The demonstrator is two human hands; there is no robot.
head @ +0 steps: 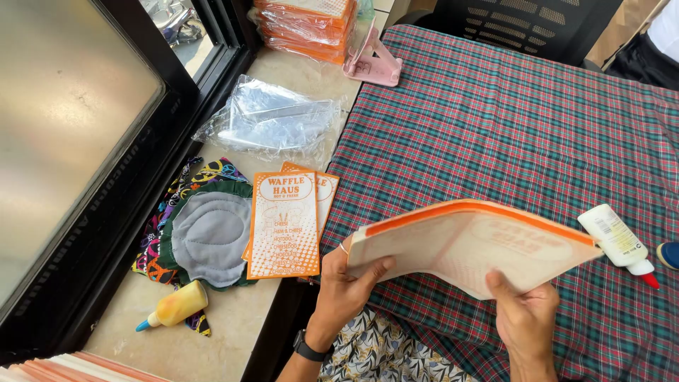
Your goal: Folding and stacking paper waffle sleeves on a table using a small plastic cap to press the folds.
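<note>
Both my hands hold an orange-and-cream paper bag (467, 244) above the plaid tablecloth (509, 134). My left hand (346, 283) grips its left end, thumb on top; a dark watch sits on that wrist. My right hand (527, 315) pinches its lower edge near the middle. The bag bends slightly and lies nearly flat, its orange border facing away from me. A white glue bottle with a red tip (619, 244) lies on the cloth just right of the bag.
On the stone ledge (233, 332) to the left lie two printed orange bags (286, 223), a grey round cloth pad (211, 237) on patterned fabric, a yellow glue bottle (175, 305), a clear plastic packet (272, 120), an orange bag stack (308, 25) and a pink stand (373, 64). A black chair (523, 21) is behind.
</note>
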